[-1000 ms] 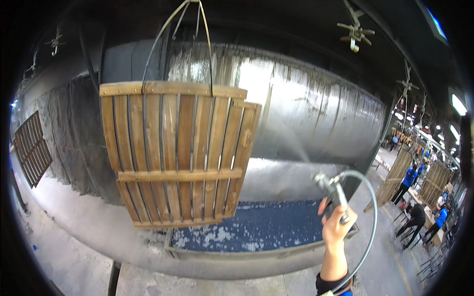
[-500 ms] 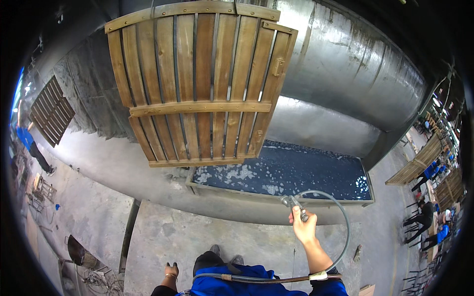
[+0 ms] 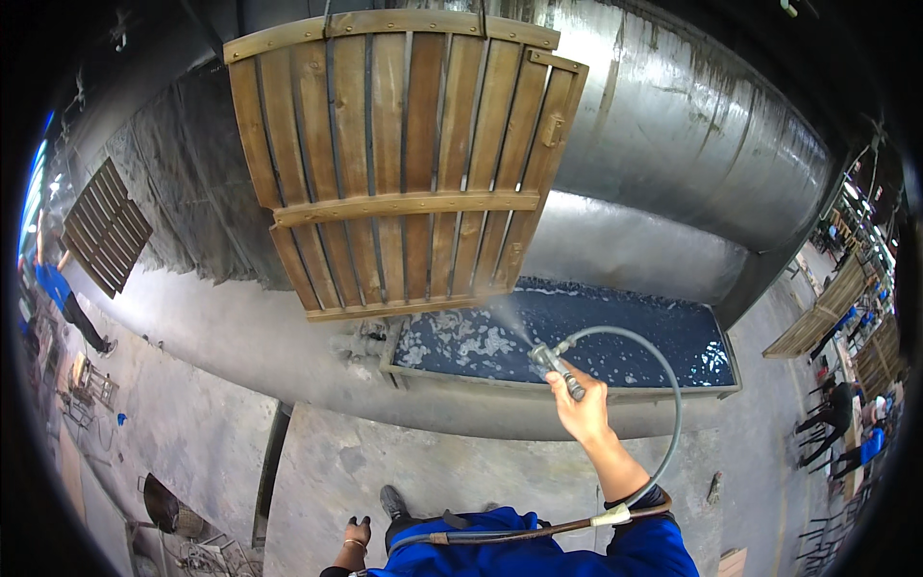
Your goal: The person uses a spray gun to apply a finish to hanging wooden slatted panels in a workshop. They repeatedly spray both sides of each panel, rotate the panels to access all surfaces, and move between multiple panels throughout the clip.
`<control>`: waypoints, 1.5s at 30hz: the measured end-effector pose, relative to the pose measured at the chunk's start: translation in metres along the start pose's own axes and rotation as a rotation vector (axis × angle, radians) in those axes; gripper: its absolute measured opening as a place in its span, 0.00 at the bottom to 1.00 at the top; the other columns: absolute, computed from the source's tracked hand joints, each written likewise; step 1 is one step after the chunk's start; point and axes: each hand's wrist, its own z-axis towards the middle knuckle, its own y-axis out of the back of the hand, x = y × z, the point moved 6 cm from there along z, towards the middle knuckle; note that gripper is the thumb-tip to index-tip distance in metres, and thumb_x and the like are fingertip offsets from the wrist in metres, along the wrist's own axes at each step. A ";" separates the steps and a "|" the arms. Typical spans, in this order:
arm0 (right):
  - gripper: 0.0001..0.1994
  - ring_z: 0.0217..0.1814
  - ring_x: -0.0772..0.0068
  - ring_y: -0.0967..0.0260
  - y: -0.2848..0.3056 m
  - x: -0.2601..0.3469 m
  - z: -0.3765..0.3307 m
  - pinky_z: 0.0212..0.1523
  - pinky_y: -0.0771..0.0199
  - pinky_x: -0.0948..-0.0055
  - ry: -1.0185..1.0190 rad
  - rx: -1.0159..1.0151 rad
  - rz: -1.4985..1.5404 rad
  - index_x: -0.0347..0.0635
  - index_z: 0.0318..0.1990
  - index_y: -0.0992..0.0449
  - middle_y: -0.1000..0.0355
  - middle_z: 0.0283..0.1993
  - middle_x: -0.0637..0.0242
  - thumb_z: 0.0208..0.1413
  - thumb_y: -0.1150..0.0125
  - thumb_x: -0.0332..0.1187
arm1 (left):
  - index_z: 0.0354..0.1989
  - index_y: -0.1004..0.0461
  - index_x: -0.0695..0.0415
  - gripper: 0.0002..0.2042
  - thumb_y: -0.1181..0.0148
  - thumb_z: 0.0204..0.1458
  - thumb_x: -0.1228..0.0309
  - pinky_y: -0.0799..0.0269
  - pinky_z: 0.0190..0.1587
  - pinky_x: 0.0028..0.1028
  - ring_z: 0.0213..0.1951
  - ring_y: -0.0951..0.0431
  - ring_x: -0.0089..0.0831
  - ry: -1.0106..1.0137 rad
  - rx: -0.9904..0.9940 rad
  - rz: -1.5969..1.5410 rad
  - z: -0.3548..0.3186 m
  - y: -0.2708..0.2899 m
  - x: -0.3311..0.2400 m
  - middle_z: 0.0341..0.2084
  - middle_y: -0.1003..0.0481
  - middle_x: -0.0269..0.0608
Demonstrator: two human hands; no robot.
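Note:
My right hand (image 3: 583, 412) is closed around a metal spray gun (image 3: 556, 367), held out over the near edge of a tank. A pale mist leaves its nozzle toward the lower right corner of a hanging slatted wooden panel (image 3: 387, 115). From the gun a grey hose (image 3: 671, 370) loops to the right, down to my forearm, and crosses my waist. My left hand (image 3: 355, 535) hangs low beside my body, its dark fingertips apart and nothing visible in it. The panel is brown, with crossbars at top, middle and bottom.
A long tank of dark blue, foamy liquid (image 3: 615, 332) stands below the panel, before a curved metal wall (image 3: 692, 125). At far left a person (image 3: 69, 298) stands by another slatted panel (image 3: 108, 226). More people and panels (image 3: 817, 308) are at right.
My right hand has moved up and left, tilting the spray gun toward the panel. Mist now comes from the nozzle. The whole view has shifted slightly.

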 end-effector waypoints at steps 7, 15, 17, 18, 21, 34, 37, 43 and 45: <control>0.28 0.34 0.70 0.20 -0.040 0.066 -0.004 0.37 0.23 0.70 0.097 -0.103 0.127 0.27 0.54 0.20 0.18 0.35 0.48 0.60 0.29 0.48 | 0.60 0.26 0.67 0.28 0.32 0.57 0.57 0.29 0.60 0.37 0.58 0.22 0.48 0.094 0.084 -0.253 0.089 0.074 0.023 0.54 0.22 0.63; 0.30 0.32 0.52 0.19 -0.106 0.134 -0.010 0.35 0.22 0.65 0.228 -0.150 -0.120 0.31 0.54 0.19 0.20 0.33 0.48 0.55 0.26 0.52 | 0.39 0.22 0.69 0.20 0.39 0.59 0.58 0.21 0.33 0.43 0.25 0.20 0.42 0.201 0.186 -0.247 0.150 0.114 0.088 0.25 0.21 0.48; 0.32 0.40 0.45 0.17 -0.131 0.135 -0.016 0.40 0.19 0.60 0.100 -0.061 -0.223 0.35 0.52 0.17 0.19 0.38 0.43 0.56 0.30 0.58 | 0.39 0.22 0.68 0.20 0.41 0.59 0.57 0.21 0.34 0.42 0.28 0.19 0.42 0.230 0.220 -0.192 0.167 0.118 0.090 0.26 0.20 0.49; 0.32 0.41 0.45 0.17 -0.139 0.135 -0.016 0.41 0.19 0.59 0.051 -0.003 -0.198 0.35 0.52 0.17 0.19 0.38 0.43 0.57 0.31 0.59 | 0.40 0.21 0.68 0.21 0.41 0.59 0.57 0.21 0.35 0.42 0.29 0.19 0.43 0.063 0.218 -0.156 0.187 0.126 0.073 0.26 0.20 0.50; 0.32 0.41 0.44 0.17 -0.148 0.146 -0.025 0.42 0.19 0.58 -0.090 0.095 -0.224 0.38 0.53 0.17 0.19 0.38 0.43 0.58 0.34 0.61 | 0.43 0.19 0.66 0.22 0.43 0.60 0.55 0.22 0.41 0.43 0.33 0.16 0.47 0.035 0.203 -0.051 0.240 0.158 0.032 0.31 0.17 0.54; 0.32 0.41 0.50 0.16 -0.154 0.224 -0.059 0.40 0.19 0.62 0.075 0.079 -0.305 0.28 0.54 0.20 0.19 0.41 0.43 0.51 0.23 0.49 | 0.75 0.43 0.61 0.35 0.48 0.67 0.49 0.42 0.70 0.37 0.69 0.33 0.37 -0.948 0.094 -0.921 0.193 0.422 -0.554 0.70 0.34 0.47; 0.32 0.39 0.50 0.17 -0.168 0.228 -0.061 0.38 0.19 0.63 -0.033 0.191 -0.306 0.28 0.55 0.21 0.19 0.39 0.45 0.51 0.23 0.48 | 0.78 0.48 0.57 0.39 0.52 0.66 0.44 0.50 0.74 0.39 0.73 0.39 0.39 -0.959 0.135 -0.902 0.186 0.434 -0.620 0.71 0.36 0.48; 0.36 0.33 0.59 0.18 -0.137 0.296 -0.035 0.33 0.20 0.68 0.395 -0.060 -0.209 0.26 0.55 0.22 0.20 0.35 0.51 0.49 0.23 0.51 | 0.80 0.57 0.52 0.46 0.69 0.63 0.30 0.66 0.77 0.46 0.79 0.54 0.43 -0.912 0.218 -0.789 0.200 0.426 -0.675 0.76 0.46 0.50; 0.39 0.29 0.63 0.19 -0.142 0.309 -0.024 0.28 0.20 0.68 0.523 -0.106 -0.256 0.26 0.56 0.23 0.21 0.32 0.54 0.46 0.21 0.53 | 0.80 0.58 0.52 0.48 0.70 0.61 0.28 0.68 0.77 0.49 0.79 0.56 0.44 -0.891 0.235 -0.792 0.207 0.427 -0.683 0.77 0.48 0.49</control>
